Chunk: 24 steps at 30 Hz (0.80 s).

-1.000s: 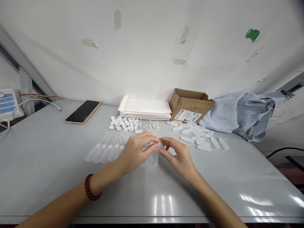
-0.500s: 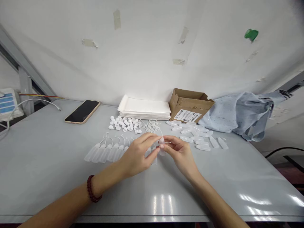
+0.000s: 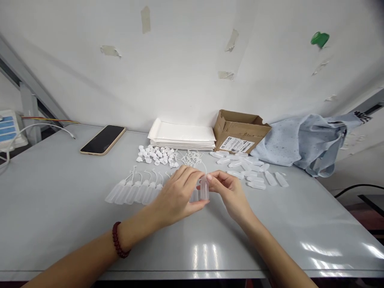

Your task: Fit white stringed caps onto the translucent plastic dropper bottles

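A small translucent plastic bottle (image 3: 204, 189) stands roughly upright between my hands, a thin white cord rising from its top. My left hand (image 3: 177, 196) is closed on it, thumb under the base and fingertips by the neck. With thumb and forefinger, my right hand (image 3: 228, 192) pinches the bottle's top. To the left lies a row of bottles with white corded caps (image 3: 133, 192), partly hidden by my left hand. White caps (image 3: 157, 155) and a heap of white cords (image 3: 192, 158) are beyond my hands. Loose bottles without caps (image 3: 256, 180) are scattered at the right.
Behind the parts is a stack of white padded envelopes (image 3: 183, 134), beside an open cardboard box (image 3: 240, 130). A pale blue cloth (image 3: 300, 140) lies at the back right. On the left, a phone (image 3: 103, 140) rests on the grey table (image 3: 60, 212).
The bottle has turned more upright, and its body now shows clearly. My left thumb has moved down to its base, while my right fingers have shifted to the top.
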Available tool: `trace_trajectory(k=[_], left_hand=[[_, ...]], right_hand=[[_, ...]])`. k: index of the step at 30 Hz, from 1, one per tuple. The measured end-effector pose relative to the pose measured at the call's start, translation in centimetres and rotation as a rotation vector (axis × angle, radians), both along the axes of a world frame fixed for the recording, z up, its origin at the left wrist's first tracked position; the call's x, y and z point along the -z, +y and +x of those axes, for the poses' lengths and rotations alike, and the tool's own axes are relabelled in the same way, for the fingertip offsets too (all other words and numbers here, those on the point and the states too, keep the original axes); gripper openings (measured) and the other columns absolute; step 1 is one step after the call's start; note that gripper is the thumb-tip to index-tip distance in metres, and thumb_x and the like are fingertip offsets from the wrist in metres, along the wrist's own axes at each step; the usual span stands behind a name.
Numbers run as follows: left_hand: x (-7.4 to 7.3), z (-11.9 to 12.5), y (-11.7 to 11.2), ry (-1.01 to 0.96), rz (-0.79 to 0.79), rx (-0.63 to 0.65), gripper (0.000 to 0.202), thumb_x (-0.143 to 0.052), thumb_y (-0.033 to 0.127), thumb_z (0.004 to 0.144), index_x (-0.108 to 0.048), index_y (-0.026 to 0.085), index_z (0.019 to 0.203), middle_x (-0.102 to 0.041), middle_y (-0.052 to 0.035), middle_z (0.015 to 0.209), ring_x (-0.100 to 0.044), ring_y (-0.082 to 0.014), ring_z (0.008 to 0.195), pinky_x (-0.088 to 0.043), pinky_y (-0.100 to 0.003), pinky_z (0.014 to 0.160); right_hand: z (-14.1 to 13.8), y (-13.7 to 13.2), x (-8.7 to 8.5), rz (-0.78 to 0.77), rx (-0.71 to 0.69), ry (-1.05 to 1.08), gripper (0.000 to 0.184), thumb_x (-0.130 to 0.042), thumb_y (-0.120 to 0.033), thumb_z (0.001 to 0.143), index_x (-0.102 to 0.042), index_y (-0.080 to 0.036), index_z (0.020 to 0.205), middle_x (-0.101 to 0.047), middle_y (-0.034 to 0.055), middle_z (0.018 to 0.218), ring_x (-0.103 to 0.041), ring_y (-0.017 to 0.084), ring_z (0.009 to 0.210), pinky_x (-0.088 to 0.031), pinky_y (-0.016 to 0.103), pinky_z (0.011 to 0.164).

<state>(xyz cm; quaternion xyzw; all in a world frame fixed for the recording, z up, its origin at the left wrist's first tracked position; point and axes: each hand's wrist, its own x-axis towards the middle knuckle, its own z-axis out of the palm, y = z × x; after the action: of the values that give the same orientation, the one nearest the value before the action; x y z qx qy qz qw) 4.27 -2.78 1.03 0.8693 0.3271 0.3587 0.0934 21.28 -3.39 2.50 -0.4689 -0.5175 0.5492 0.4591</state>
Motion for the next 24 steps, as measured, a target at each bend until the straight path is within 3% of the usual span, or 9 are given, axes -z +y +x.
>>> trace_trajectory(k=[11,18,24], left_hand=[[0.02,-0.1,0.04,0.005,0.043,0.03,0.046,-0.067,0.027,0.081,-0.044,0.014,0.12,-0.056,-0.0107,0.11,-0.047,-0.0256,0.104,-0.044,-0.042,0.09],[0.46,0.05,0.14,-0.046,-0.07,0.054,0.04,-0.065,0.02,0.081,-0.047,0.017,0.117,-0.059,-0.0073,0.105,-0.046,-0.0238,0.102,-0.045,-0.04,0.088],[0.52,0.24,-0.16,-0.041,-0.172,0.042,0.053,-0.069,0.022,0.079,-0.042,0.016,0.124,-0.057,-0.008,0.107,-0.045,-0.0243,0.104,-0.045,-0.041,0.088]], right_hand=[[0.69,0.36,-0.04,0.008,0.041,-0.047,0.02,-0.068,-0.034,0.075,-0.065,-0.015,0.071,-0.065,0.0011,0.069,-0.062,0.014,0.063,-0.051,0.03,0.069],[0.92,0.56,-0.32,0.015,0.108,-0.175,0.02,-0.065,-0.033,0.074,-0.066,-0.015,0.067,-0.065,0.0017,0.066,-0.06,0.014,0.064,-0.051,0.028,0.065],[0.9,0.58,-0.57,-0.01,0.041,-0.186,0.018,-0.063,-0.031,0.075,-0.067,-0.015,0.07,-0.067,0.0018,0.07,-0.059,0.013,0.064,-0.051,0.026,0.066]])
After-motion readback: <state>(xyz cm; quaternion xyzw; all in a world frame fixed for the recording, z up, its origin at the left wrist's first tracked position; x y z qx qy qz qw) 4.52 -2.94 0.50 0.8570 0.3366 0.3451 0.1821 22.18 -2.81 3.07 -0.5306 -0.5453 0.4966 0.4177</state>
